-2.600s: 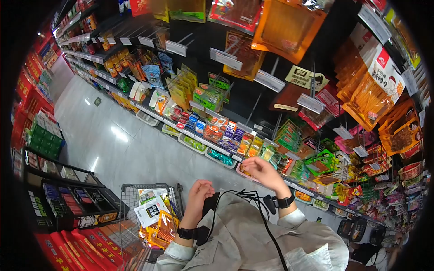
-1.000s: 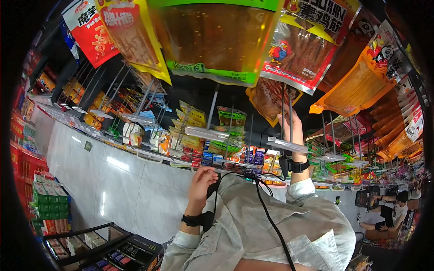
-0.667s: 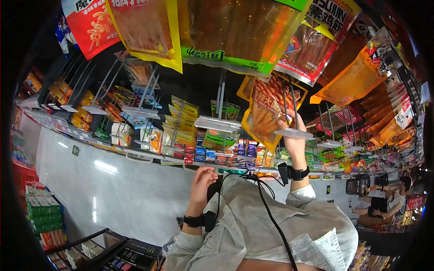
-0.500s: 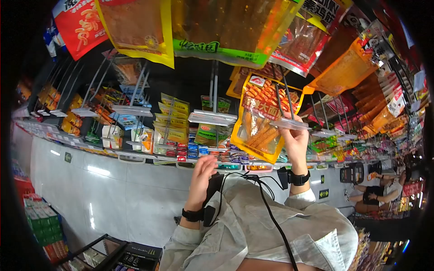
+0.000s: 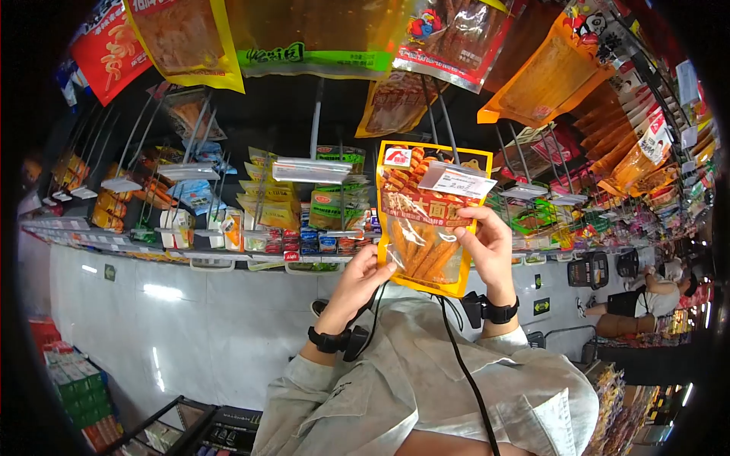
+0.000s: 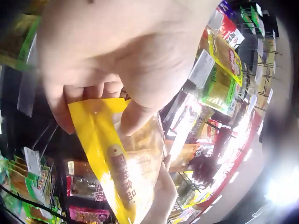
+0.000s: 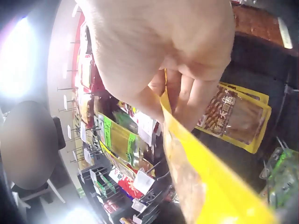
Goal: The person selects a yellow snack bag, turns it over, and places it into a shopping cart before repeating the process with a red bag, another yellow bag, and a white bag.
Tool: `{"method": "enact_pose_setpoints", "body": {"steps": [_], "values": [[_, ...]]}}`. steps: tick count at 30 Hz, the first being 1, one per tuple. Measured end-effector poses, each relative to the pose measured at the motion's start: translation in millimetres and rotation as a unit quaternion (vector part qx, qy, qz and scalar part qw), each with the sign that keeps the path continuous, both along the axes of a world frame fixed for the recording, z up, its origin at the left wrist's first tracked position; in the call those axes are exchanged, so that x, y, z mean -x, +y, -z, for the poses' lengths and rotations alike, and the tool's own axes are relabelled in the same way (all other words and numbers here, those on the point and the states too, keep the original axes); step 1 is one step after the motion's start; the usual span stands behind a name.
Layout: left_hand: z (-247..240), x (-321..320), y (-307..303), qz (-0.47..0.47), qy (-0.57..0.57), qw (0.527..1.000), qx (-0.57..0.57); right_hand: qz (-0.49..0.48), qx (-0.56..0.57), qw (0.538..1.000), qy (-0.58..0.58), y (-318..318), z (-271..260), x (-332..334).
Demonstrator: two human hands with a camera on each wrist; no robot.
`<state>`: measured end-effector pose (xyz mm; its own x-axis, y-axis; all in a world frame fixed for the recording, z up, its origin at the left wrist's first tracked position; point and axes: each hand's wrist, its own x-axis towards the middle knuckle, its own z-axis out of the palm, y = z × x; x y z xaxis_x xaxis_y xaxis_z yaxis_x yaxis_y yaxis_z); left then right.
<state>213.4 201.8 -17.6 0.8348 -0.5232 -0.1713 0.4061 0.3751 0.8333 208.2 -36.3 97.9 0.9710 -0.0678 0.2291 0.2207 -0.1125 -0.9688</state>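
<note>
A yellow-edged snack bag (image 5: 426, 254), with orange-brown strips behind a clear window, is upright in front of the chest in the head view. My right hand (image 5: 493, 247) pinches its right edge, thumb on the front. At the lower left edge, my left hand (image 5: 353, 287) pinches it too. Up close, the left wrist view has the left thumb over the bag's yellow border (image 6: 96, 126). In the right wrist view the bag (image 7: 201, 172) slants down from the fingers. A price tag (image 5: 456, 181) on a hook overlaps the bag's upper part.
Matching snack bags (image 5: 395, 102) hang behind on the rack. Bigger bags (image 5: 312, 38) hang overhead, and metal hooks with label holders (image 5: 312, 170) stick out toward me. Low bins (image 5: 213, 264) line the shelf base above the grey floor (image 5: 236, 327). Another person (image 5: 661, 292) is at far right.
My right hand has taken the snack bag from the rack and brought it down toward me. My left hand has come over from beside the body to grip its other edge.
</note>
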Motion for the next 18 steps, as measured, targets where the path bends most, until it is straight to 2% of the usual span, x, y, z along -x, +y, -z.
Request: {"method": "enact_pose_setpoints", "body": {"steps": [5,9,12,13,16,17,18], "values": [[-13.7,31.7,-10.2,-0.059,-0.046,0.997,-0.016,-0.093,-0.016,0.995,-0.039,-38.3,12.6,-8.7],[-5.3,57.6,-32.0,-0.089,-0.031,0.994,-0.063,-0.172,-0.041,0.984,0.013,-64.3,22.1,-25.7],[15.6,83.4,-62.9,-0.177,0.009,0.981,-0.081,-0.246,-0.025,0.969,0.026,-77.6,38.1,-41.9],[10.2,92.3,-73.5,-0.205,0.002,0.97,-0.132,-0.278,-0.024,0.959,0.04,-82.3,44.9,-47.0],[5.9,127.5,-106.9,-0.316,0.087,0.93,-0.166,-0.345,-0.015,0.933,0.097,-86.1,57.8,-54.4],[0.1,138.6,-115.4,-0.342,0.115,0.92,-0.153,-0.391,0.03,0.917,0.07,-87.9,64.0,-59.3],[3.8,163.5,-131.7,-0.408,0.131,0.885,-0.181,-0.432,-0.099,0.883,0.153,-76.4,72.5,-55.6]]}}
